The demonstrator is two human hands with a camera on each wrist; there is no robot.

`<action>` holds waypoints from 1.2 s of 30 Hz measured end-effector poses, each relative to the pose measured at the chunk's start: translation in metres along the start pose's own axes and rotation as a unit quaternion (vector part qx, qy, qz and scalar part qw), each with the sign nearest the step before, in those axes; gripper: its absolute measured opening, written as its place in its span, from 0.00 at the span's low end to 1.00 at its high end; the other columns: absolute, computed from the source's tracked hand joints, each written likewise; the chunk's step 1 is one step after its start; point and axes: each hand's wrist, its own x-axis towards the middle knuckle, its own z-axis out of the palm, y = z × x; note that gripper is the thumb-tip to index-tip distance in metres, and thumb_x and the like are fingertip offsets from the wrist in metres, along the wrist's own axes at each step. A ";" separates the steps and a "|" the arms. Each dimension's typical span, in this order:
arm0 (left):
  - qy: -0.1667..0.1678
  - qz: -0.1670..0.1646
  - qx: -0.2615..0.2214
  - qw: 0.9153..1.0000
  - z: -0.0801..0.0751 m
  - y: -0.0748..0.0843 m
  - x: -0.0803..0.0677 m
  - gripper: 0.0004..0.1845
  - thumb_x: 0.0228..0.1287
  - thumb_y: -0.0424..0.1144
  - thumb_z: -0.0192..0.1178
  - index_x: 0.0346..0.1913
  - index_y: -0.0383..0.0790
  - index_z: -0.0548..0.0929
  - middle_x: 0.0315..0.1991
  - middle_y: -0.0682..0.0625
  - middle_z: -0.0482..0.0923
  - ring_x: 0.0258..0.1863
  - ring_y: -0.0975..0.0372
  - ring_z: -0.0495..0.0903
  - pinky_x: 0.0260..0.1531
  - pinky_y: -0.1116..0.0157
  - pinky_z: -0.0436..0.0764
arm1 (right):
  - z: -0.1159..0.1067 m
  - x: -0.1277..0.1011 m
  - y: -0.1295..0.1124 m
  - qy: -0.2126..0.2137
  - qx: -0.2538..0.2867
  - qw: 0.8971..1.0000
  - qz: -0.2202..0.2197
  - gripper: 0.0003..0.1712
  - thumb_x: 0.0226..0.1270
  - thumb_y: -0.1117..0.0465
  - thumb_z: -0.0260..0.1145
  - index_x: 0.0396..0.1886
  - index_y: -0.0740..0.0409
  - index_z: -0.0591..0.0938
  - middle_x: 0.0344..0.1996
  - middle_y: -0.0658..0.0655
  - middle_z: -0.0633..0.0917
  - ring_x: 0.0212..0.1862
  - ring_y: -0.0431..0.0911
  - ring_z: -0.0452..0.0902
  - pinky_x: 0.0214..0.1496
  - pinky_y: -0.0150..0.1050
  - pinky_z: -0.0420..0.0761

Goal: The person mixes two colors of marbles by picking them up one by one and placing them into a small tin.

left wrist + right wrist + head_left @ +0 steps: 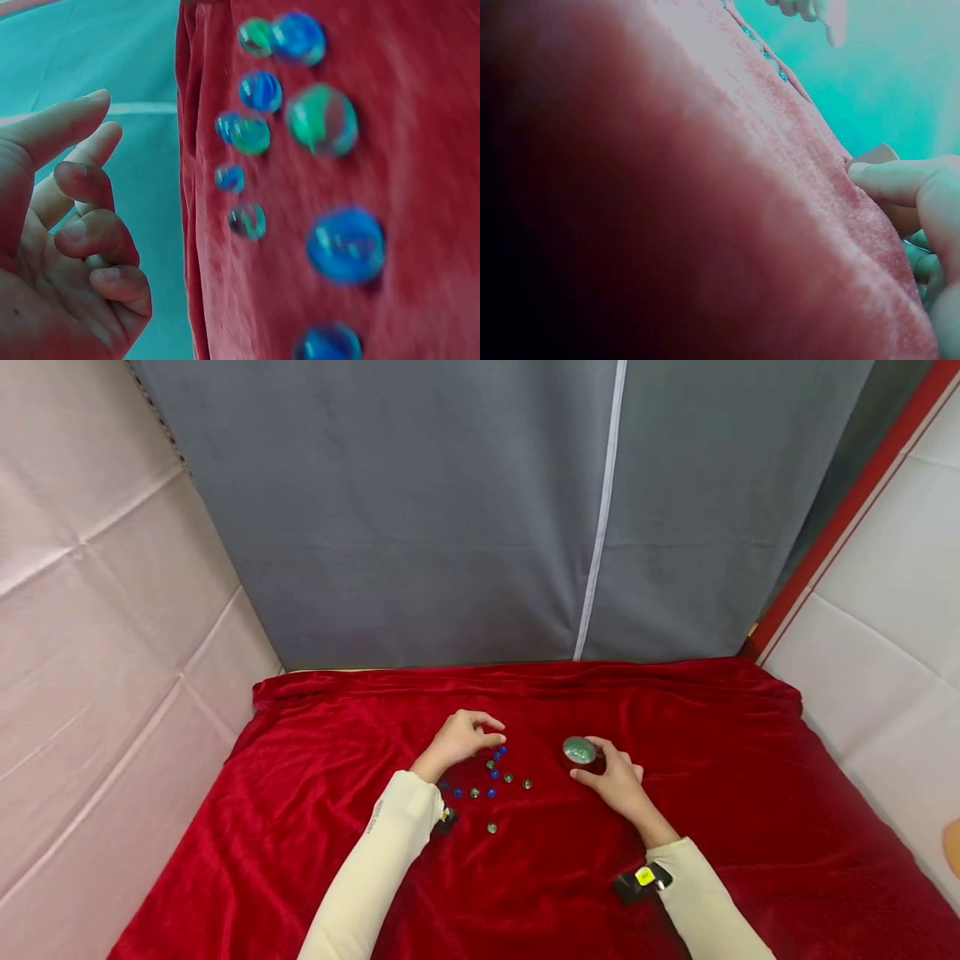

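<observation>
Several blue and green glass marbles (491, 774) lie scattered on a red velvet cloth (675, 827). My left hand (461, 739) hovers just above their far edge, fingers loosely curled. In the left wrist view the left hand (75, 247) holds nothing, and the marbles (322, 120) lie close beside it on the cloth (427, 187). To the right, my right hand (618, 779) grips a small round green-topped container (579, 750) that rests on the cloth. The right wrist view shows mostly blurred cloth (705, 187), with the right hand's fingers (900, 184) at its edge.
A grey curtain (450, 510) with a white seam hangs behind the table. Pale padded walls stand at the left (90, 610) and the right (900, 593). A black wrist device (641, 881) sits on the right sleeve. The cloth spreads wide and wrinkled around both hands.
</observation>
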 end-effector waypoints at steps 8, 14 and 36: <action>0.015 -0.019 -0.003 1.000 -0.012 -0.013 -0.007 0.14 0.58 0.42 0.68 0.46 0.40 0.87 0.14 0.47 0.71 0.15 0.65 0.60 0.19 0.69 0.65 | -0.001 0.001 0.001 0.004 -0.004 1.000 0.002 0.37 0.58 0.54 0.72 0.65 0.60 0.69 0.57 0.66 0.78 0.57 0.58 0.65 0.50 0.52 0.51; 0.015 -0.040 -0.006 0.999 -0.016 -0.022 -0.010 0.14 0.58 0.41 0.68 0.46 0.40 0.87 0.14 0.48 0.71 0.15 0.64 0.60 0.20 0.69 0.65 | -0.002 0.000 0.002 0.008 -0.003 1.000 -0.001 0.37 0.57 0.54 0.72 0.65 0.59 0.69 0.57 0.65 0.78 0.57 0.58 0.66 0.51 0.52 0.51; 0.005 -0.066 0.008 0.998 -0.010 -0.049 -0.015 0.10 0.55 0.40 0.70 0.41 0.43 0.89 0.13 0.53 0.70 0.16 0.64 0.63 0.23 0.68 0.68 | 0.000 0.000 0.000 0.012 -0.003 1.000 -0.006 0.36 0.56 0.55 0.73 0.64 0.59 0.70 0.57 0.64 0.79 0.56 0.58 0.67 0.50 0.51 0.52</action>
